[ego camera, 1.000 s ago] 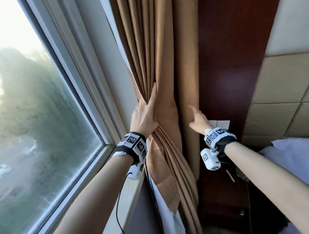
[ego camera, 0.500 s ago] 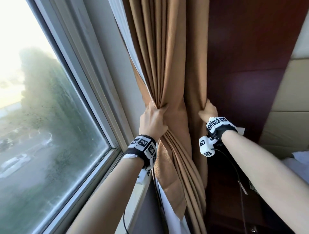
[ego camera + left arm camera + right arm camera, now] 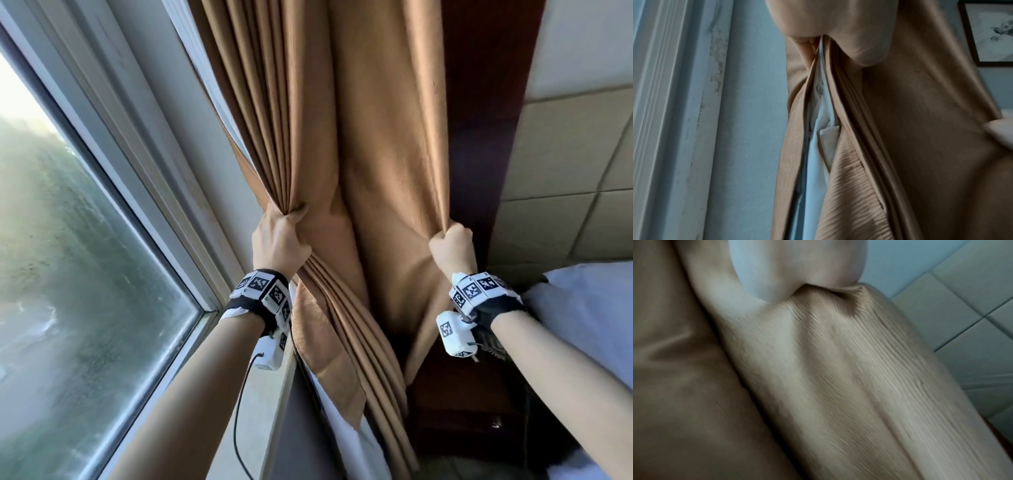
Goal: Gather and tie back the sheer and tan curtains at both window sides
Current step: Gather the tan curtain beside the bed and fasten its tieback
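tan curtain (image 3: 373,144) bunched in left hand (image 3: 279,245) and right hand (image 3: 452,251)

Both bare forearms reach up and forward. The left hand (image 3: 279,245) is fisted around gathered folds of the tan curtain (image 3: 383,171); the right hand (image 3: 452,251) clenches its far edge.

Passage left of the tan curtain (image 3: 370,164) is bounded by the window frame (image 3: 144,178). To its right, a dark wood panel (image 3: 479,137) and a white pillow (image 3: 582,308) crowd access.
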`<state>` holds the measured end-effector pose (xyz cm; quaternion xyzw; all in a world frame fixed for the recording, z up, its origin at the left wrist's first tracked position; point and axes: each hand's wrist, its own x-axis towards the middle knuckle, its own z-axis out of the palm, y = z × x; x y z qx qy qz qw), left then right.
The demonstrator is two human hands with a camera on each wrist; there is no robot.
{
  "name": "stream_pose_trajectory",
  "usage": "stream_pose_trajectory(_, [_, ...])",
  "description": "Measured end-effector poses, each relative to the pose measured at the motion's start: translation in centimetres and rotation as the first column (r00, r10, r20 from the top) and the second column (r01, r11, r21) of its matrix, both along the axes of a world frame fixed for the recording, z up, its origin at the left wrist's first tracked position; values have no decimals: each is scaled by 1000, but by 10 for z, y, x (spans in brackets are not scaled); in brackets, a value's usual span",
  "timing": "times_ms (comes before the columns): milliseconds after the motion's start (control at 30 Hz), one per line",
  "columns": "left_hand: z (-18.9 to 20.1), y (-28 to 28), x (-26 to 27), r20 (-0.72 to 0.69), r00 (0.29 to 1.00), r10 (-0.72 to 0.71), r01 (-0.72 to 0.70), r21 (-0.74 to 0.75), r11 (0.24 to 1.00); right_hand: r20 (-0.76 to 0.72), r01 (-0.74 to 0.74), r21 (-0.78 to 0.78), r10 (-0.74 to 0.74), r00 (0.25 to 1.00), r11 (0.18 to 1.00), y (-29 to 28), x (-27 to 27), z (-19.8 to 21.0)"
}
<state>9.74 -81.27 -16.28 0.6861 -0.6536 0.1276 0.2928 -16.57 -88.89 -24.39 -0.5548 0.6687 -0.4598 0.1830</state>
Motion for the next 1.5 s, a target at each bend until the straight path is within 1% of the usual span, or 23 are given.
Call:
stream_pose_trajectory(67, [1,3,1,-10,1000,-5,5,3,1000,30,27,-7,-27,999,1000,19,-5,1])
stream_pose_trajectory(133, [2,5,0,-22,1000,-6,7,11,1000,51,24,-26,-22,998,999,37,-4,0])
stream_pose_trajectory(267, [2,16,-6,-78,996,-53,55,26,998,44,-11,-74,14,999,997,70,20,-15])
stream_pose_trajectory(333, [3,26,-10,-93,992,-88,91,21,996,-11,-30,-126,28,1000,992,83,40,-19])
stream_pose_trajectory(367, [3,31,-12,-92,991,-101,102,14,995,-61,-54,-144,45,997,988,87,52,-20])
stream_pose_trajectory(433, [5,40,-16,-61,991,-121,122,18,992,-181,-145,-144,118,976,979,95,79,-18])
stream_pose_trajectory(500, [7,47,-20,-14,989,-149,149,25,989,-316,-272,-97,229,921,957,102,107,-16])
stream_pose_trajectory(567, [9,51,-23,-12,986,-166,166,4,986,-433,-363,-23,318,844,931,111,129,-13])
stream_pose_trajectory(633, [10,51,-23,-58,988,-144,144,3,990,-496,-408,9,358,791,913,117,140,-8])
stream_pose_trajectory(700, [11,52,-20,-89,993,-79,81,18,997,-541,-455,26,395,742,890,119,143,-3])
stream_pose_trajectory(800, [10,52,-16,-41,999,-18,20,35,999,-599,-526,81,463,653,846,120,140,3])
stream_pose_trajectory(867, [8,54,-14,-33,999,12,-11,25,1000,-589,-586,162,554,588,794,115,133,7])
stream_pose_trajectory(900, [6,53,-12,-30,999,25,-24,20,1000,-545,-612,214,613,572,762,108,127,7])
stream_pose_trajectory(1000, [7,51,-7,-1,1000,16,-16,26,1000,-277,-691,365,782,559,623,74,102,4])
stream_pose_trajectory(1033, [8,49,-5,13,1000,13,-13,36,999,-201,-700,378,792,577,606,60,94,3])
stream_pose_trajectory(1067, [10,46,-3,21,1000,18,-19,44,999,-155,-692,365,773,615,623,43,86,2])
stream_pose_trajectory(1133, [12,42,1,14,999,31,-31,50,998,-116,-620,290,670,734,729,9,70,3])
stream_pose_trajectory(1200, [10,39,3,-21,999,50,-49,43,998,-118,-521,278,567,815,807,-28,59,4])
stream_pose_trajectory(1267, [9,39,5,-56,997,56,-54,34,998,-128,-443,311,499,857,841,-62,52,4])
stream_pose_trajectory(1367, [9,40,7,-65,996,67,-64,40,997,-85,-369,314,413,907,875,-102,50,3])
stream_pose_trajectory(1433, [10,40,6,-66,995,78,-75,39,996,-48,-359,295,389,920,885,-124,53,0])
stream_pose_trajectory(1500, [11,39,6,-78,992,100,-97,39,994,4,-380,283,395,919,881,-142,58,-4])
